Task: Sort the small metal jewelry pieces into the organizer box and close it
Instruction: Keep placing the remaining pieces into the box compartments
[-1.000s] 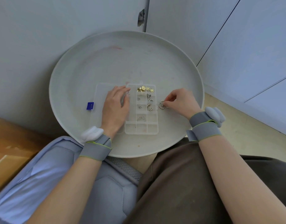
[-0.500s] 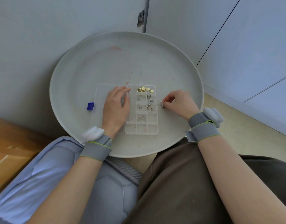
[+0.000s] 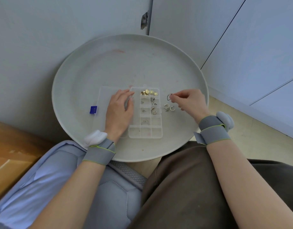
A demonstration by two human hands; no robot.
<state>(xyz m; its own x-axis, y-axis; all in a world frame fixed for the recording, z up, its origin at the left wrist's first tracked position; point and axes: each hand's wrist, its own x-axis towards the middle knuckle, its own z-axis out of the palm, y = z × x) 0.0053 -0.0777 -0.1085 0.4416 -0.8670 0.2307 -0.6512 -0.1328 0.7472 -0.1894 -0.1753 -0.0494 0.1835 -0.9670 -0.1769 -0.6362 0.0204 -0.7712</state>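
A clear plastic organizer box [image 3: 156, 132] lies open on a round grey tray [image 3: 96, 68], its lid [image 3: 104, 93] folded out to the left. Gold pieces [image 3: 146, 92] fill a top compartment, and silver pieces sit in several others. My left hand [image 3: 120, 111] rests flat on the box's left side and the lid. My right hand [image 3: 190, 100] is just right of the box, pinching a thin silver wire ring [image 3: 169, 97] above the tray. A few loose silver pieces [image 3: 169, 108] lie on the tray beside the box.
A small blue square [image 3: 93, 109] lies on the tray left of the lid. The tray sits against a grey wall, over my lap. A wooden surface [image 3: 11, 156] is at the lower left, and a pale floor [image 3: 251, 138] at the right.
My right hand has lifted the wire ring off the tray and moved up and right, uncovering the loose pieces beside the box. My left hand has stayed put.
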